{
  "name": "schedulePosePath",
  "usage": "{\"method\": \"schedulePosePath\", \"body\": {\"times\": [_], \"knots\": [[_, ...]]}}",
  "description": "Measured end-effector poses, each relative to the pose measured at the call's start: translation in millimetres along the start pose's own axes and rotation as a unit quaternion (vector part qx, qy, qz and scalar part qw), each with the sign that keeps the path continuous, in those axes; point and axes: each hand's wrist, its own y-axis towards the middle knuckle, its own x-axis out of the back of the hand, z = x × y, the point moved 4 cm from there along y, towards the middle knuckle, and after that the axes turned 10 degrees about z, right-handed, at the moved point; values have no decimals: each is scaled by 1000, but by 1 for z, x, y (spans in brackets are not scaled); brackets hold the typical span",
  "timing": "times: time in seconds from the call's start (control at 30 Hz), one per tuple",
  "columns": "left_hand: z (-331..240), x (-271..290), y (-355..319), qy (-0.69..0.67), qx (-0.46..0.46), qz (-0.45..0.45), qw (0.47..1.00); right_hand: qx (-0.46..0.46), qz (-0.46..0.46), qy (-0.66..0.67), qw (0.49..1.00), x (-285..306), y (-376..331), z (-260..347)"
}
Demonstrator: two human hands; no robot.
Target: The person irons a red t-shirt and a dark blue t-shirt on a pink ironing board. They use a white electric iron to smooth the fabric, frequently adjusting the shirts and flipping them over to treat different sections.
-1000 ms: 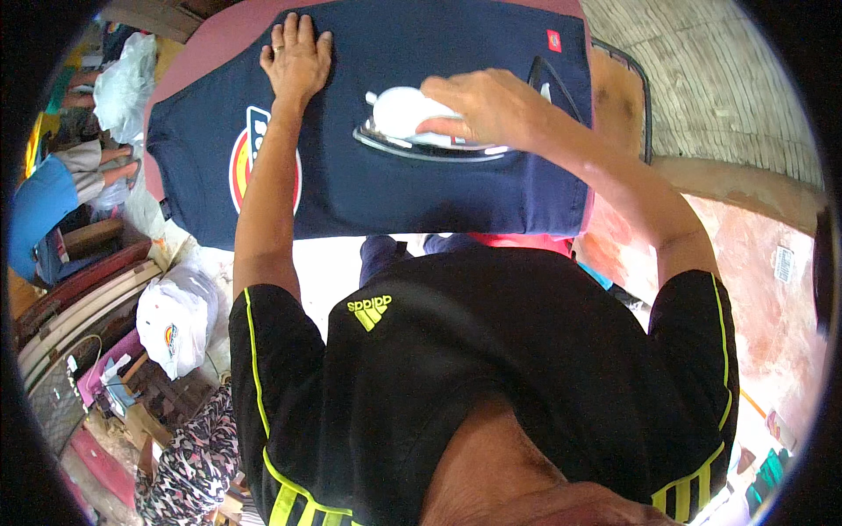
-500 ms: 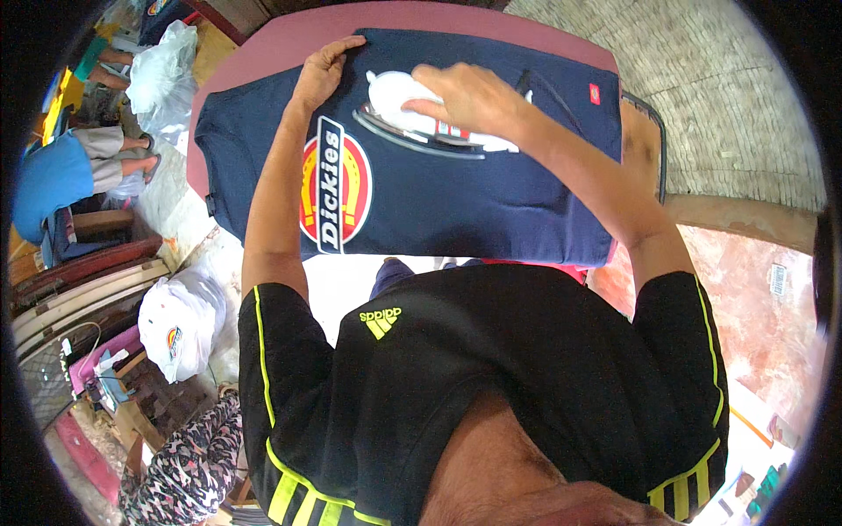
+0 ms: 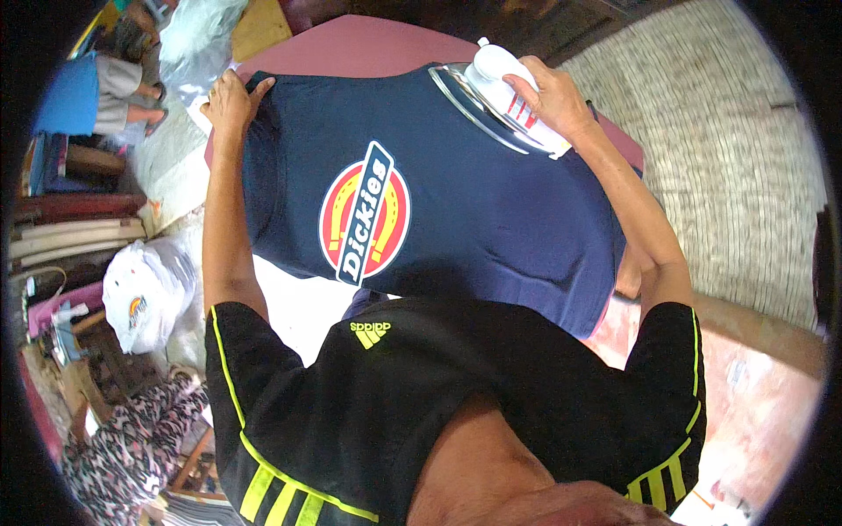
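A navy T-shirt [image 3: 456, 210] with a round red, yellow and white printed emblem [image 3: 364, 213] is spread over a pink padded ironing board [image 3: 351, 48]. My right hand [image 3: 554, 95] is closed round the handle of a white iron [image 3: 498, 77] with a shiny metal base edge. That iron lies at the shirt's far right edge, partly hidden by my fingers. At the shirt's far left corner rests my left hand [image 3: 231, 105], its thumb spread from the fingers and touching the cloth. A few soft creases run through the near right part of the shirt.
A woven mat surface [image 3: 710, 131] lies to the right of the board. On the left are a stuffed white plastic bag [image 3: 145, 294], clear plastic bags [image 3: 197, 48] and stacked boards [image 3: 79, 232]. One person [image 3: 74, 92] in blue stands far left; patterned clothing [image 3: 140, 438] shows at lower left.
My right hand has moved the iron rightward to the shirt's far right edge. My left hand has shifted left, away from the iron. The shirt's emblem now looks tilted as the view has turned.
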Motion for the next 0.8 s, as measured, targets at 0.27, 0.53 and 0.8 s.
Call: {"method": "schedulePosePath", "body": {"times": [0.27, 0.53, 0.8], "knots": [[46, -35, 42, -384, -109, 83, 913, 158, 50, -49, 985, -18, 82, 50], [44, -45, 38, -318, -97, 0, 943, 181, 63, -66, 979, -51, 143, 148], [50, -33, 20, -356, -102, 28, 929, 157, 46, -34, 986, -81, 193, 206]]}}
